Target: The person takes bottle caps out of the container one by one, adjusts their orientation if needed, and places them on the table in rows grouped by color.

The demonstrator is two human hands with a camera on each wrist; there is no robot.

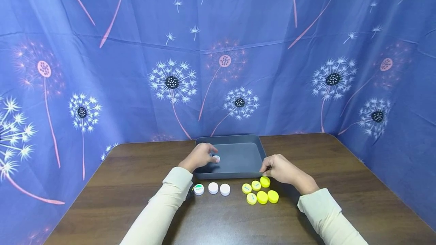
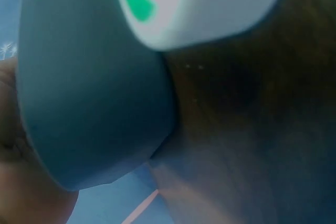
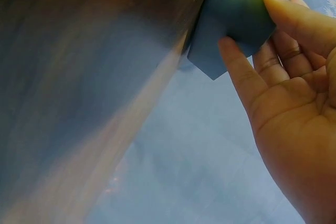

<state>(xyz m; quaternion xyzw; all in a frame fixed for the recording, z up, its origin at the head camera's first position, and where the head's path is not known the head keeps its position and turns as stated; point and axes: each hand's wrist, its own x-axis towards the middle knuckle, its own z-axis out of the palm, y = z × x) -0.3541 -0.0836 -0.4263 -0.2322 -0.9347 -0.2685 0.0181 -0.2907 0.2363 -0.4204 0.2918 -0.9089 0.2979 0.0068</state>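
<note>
A dark grey rectangular tray (image 1: 238,174) stands toward the back of the table. My left hand (image 1: 201,155) reaches over its left side, holding a white bottle cap (image 1: 216,159) at the thumb tip; the index finger arches above the cap. At the tray's front right corner, my right hand (image 1: 281,168) grips the wall, and the right wrist view shows its thumb on the rim and a finger against the outside. Just before the tray lie three white caps, one being a cap with a green print (image 1: 199,189). Several yellow bottle caps (image 1: 262,197) lie grouped near my right hand.
The brown wooden table (image 1: 136,199) carries everything. Behind and on both sides hangs a blue curtain (image 1: 279,97) printed with dandelions, close to the tray's far wall. Two plain white caps (image 1: 213,188) sit between the green-printed cap and the yellow ones.
</note>
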